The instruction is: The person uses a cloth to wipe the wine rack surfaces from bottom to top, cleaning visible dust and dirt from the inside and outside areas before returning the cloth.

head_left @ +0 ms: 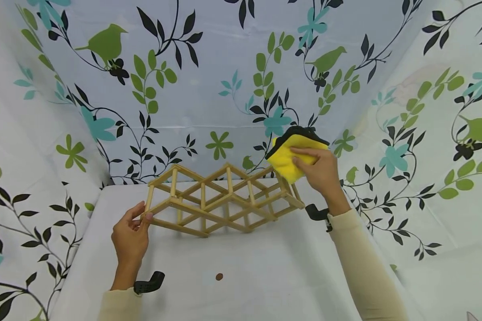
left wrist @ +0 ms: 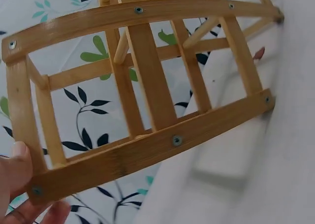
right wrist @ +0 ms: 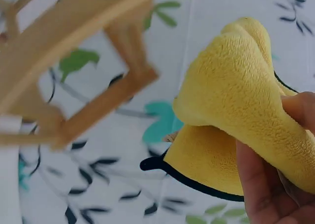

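A folding lattice rack of light wooden slats (head_left: 229, 196) is stretched out and tilted above the white table. My left hand (head_left: 131, 232) pinches its left end; in the left wrist view the thumb and fingers (left wrist: 19, 170) clasp a corner of the wooden frame (left wrist: 113, 160), where small metal rivets show. My right hand (head_left: 317, 171) grips a folded yellow cloth (head_left: 293, 156) with a black edge, over the rack's right end. In the right wrist view the bunched yellow cloth (right wrist: 231, 86) is between thumb and fingers, apart from the blurred wooden rack end (right wrist: 106, 106).
Beneath the rack is a white table (head_left: 257, 276), with a small brown round spot (head_left: 219, 277) near the front. A curtain printed with leaves, birds and flowers (head_left: 209, 89) hangs behind and at both sides. Each wrist carries a black camera mount (head_left: 150, 283).
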`<state>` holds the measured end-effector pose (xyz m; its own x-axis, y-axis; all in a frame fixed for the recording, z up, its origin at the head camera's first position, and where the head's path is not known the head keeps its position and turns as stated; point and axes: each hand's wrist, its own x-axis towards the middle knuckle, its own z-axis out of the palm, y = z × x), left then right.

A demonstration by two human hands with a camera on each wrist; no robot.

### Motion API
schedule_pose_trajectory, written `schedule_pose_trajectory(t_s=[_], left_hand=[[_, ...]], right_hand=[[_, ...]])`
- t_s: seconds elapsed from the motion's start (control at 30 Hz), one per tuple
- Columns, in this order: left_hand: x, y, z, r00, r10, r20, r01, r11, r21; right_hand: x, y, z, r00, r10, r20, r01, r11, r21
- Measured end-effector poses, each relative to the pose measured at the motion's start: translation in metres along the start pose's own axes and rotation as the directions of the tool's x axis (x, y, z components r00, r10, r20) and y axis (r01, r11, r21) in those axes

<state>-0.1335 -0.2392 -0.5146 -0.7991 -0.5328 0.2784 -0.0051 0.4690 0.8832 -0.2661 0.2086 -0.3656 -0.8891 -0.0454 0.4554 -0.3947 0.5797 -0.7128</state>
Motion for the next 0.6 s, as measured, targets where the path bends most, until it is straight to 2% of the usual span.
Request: schedule_pose_trajectory(t_s=[0.1, 0.2, 0.3, 0.37, 0.47, 0.6], left_hand=[[0.003, 0.011, -0.008, 0.996, 0.089, -0.005, -0.088, 0.993, 0.073], [0.007, 0.028, -0.011, 0.984, 0.163, 0.076, -0.169, 0.983, 0.076], [0.011, 0.044, -0.007, 0.955, 0.21, 0.208, -0.222, 0.975, 0.035], [0.015, 0.051, -0.002, 0.934, 0.239, 0.267, -0.253, 0.967, 0.02], [0.02, 0.055, 0.004, 0.919, 0.264, 0.292, -0.277, 0.961, 0.003], [0.024, 0.054, 0.009, 0.918, 0.269, 0.291, -0.279, 0.96, -0.007]], right_hand=[[-0.007, 0.017, -0.012, 0.999, 0.017, -0.041, -0.022, 0.99, -0.141], [-0.013, 0.029, -0.012, 0.999, 0.014, -0.037, -0.023, 0.965, -0.26], [-0.017, 0.037, 0.0, 0.998, 0.04, 0.055, -0.021, 0.95, -0.311], [-0.018, 0.041, 0.01, 0.985, 0.079, 0.156, -0.026, 0.949, -0.314], [-0.015, 0.046, 0.023, 0.939, 0.128, 0.32, -0.042, 0.964, -0.264], [-0.003, 0.056, 0.033, 0.844, 0.148, 0.515, -0.089, 0.987, -0.136]])
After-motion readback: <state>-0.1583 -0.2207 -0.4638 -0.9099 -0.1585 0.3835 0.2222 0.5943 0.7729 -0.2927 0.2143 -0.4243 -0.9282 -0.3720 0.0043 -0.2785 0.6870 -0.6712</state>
